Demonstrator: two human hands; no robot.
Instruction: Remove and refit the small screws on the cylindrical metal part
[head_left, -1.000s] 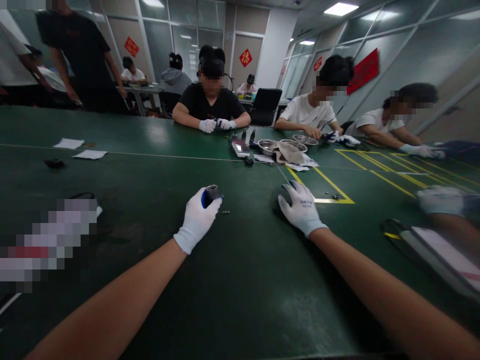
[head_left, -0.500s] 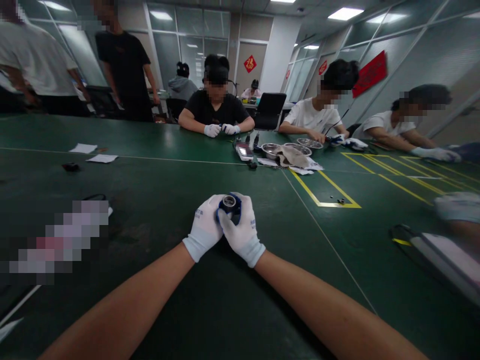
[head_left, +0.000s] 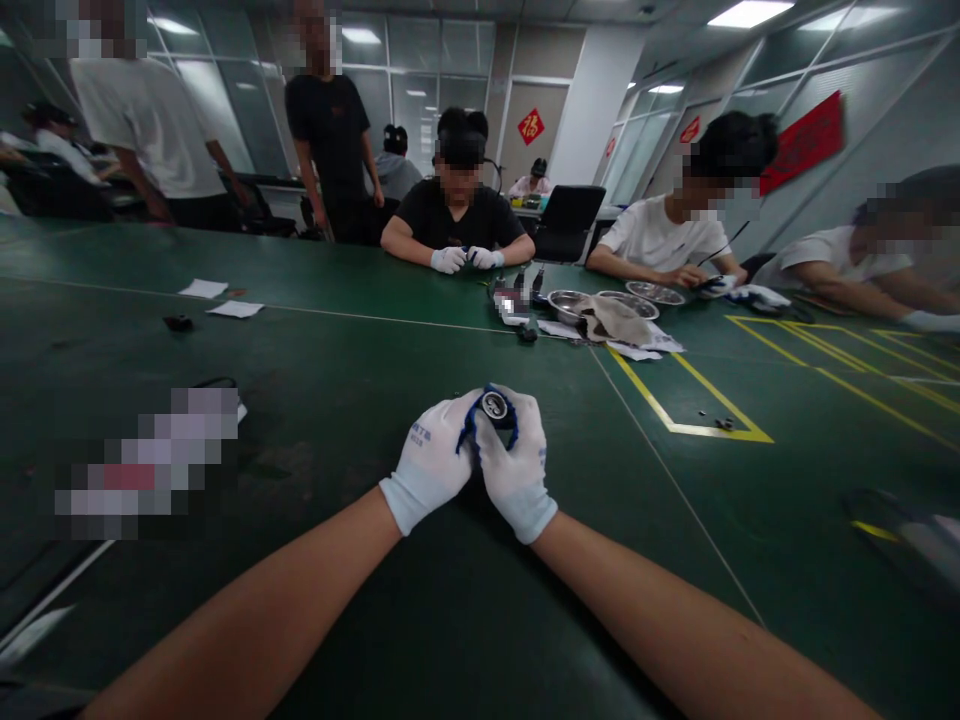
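A small round part with a silvery metal rim and dark centre is held between my two gloved hands over the green table. My left hand, in a white glove with a blue palm side, has its fingers wrapped round the part from the left. On the other side my right hand closes on the same part, its thumb in front just below the metal rim. The fingers partly hide the rest of the part.
Metal bowls with a grey cloth stand beyond my hands. Small dark pieces lie inside yellow tape at right. A blurred-out object and white papers lie at left. People in gloves sit across the table.
The view has swung left, so the scene sits further right. Both hands still hold the round part, whose metal face is now tilted a little differently. The co-worker's hand at the right edge is gone.
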